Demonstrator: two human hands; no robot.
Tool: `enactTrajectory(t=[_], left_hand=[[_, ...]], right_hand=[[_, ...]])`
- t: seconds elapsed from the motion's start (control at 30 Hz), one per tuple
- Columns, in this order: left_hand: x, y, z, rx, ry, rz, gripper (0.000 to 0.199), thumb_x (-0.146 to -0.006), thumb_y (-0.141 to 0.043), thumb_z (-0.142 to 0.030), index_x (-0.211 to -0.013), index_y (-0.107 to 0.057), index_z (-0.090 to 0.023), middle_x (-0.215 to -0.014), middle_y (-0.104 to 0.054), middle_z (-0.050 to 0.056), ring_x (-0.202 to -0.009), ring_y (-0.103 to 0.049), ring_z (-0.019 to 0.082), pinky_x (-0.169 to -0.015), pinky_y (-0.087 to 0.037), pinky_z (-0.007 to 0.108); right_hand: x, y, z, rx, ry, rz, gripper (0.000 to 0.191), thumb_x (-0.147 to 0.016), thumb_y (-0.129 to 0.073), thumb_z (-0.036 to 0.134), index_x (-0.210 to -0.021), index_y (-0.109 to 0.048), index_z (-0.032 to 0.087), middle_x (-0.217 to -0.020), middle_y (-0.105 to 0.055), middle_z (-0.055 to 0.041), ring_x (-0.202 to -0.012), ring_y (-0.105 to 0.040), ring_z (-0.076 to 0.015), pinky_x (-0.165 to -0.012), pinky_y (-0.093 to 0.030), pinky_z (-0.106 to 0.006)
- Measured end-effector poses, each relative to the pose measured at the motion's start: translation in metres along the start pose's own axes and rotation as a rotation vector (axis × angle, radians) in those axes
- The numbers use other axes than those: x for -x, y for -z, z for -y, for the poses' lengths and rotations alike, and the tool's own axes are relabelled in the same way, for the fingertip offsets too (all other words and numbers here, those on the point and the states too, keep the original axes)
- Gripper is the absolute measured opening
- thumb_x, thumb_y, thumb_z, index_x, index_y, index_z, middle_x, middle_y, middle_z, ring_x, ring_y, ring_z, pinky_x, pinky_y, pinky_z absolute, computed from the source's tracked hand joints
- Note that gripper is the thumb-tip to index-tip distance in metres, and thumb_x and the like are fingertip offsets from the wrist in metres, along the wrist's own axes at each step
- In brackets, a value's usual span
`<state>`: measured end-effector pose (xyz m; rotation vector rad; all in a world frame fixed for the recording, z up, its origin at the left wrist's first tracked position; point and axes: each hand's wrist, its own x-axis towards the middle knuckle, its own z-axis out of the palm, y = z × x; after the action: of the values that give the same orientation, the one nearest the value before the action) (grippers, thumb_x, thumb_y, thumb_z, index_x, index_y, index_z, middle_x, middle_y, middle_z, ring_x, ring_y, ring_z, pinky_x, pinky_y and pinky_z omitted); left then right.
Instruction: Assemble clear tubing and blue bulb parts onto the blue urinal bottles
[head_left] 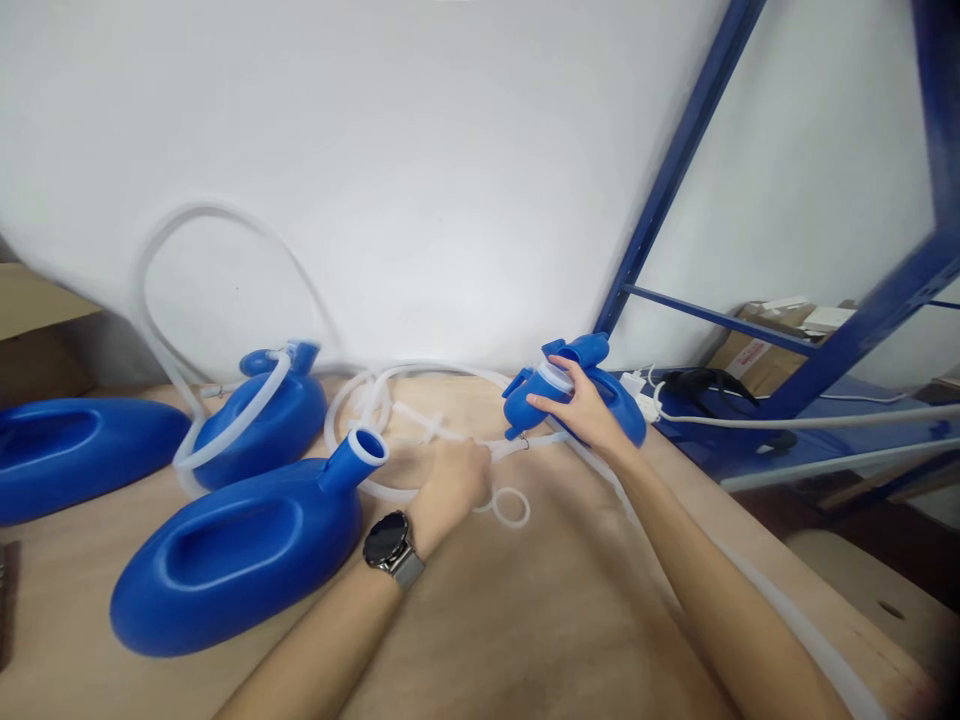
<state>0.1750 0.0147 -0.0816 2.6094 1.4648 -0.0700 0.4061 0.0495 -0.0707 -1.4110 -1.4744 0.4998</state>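
Observation:
My right hand (581, 408) grips a small blue plastic urinal head (523, 402) with a white collar (553, 376), fingers and thumb around the collar. Just behind it lies another blue vessel (624, 408) with a short spout. My left hand (454, 478), slightly blurred and wearing a watch (387, 540), is closed low over the table; what its fingers hold is hidden. A thin white ring (511, 508) shows beside these fingers, and a white cross-shaped plastic piece (429, 424) lies beyond them. Left of that hand rests a blue urinal bottle (247, 560), its round mouth open.
Clear hose (360, 400) coils on the wooden table (525, 630). At left stand a blue bottle (255, 430) with a looped hose and another blue bottle (90, 450). A blue metal rack (675, 160) rises at right, with cables (750, 415) and a carton (757, 350).

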Motion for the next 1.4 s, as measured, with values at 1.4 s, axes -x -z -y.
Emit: enactTrajectory(t=[1.4], left_hand=[[-0.016, 0.007, 0.028, 0.234, -0.002, 0.231, 0.033, -0.100, -0.068, -0.037, -0.125, -0.066, -0.016, -0.123, -0.069, 0.010, -0.105, -0.070, 0.023, -0.090, -0.062, 0.044]], right_hand=[[0.004, 0.005, 0.025, -0.619, -0.020, -0.064, 0.067, -0.077, -0.077, 0.049, -0.140, -0.058, 0.034, -0.130, -0.074, -0.0046, -0.133, -0.063, -0.0346, -0.106, -0.055, -0.052]])
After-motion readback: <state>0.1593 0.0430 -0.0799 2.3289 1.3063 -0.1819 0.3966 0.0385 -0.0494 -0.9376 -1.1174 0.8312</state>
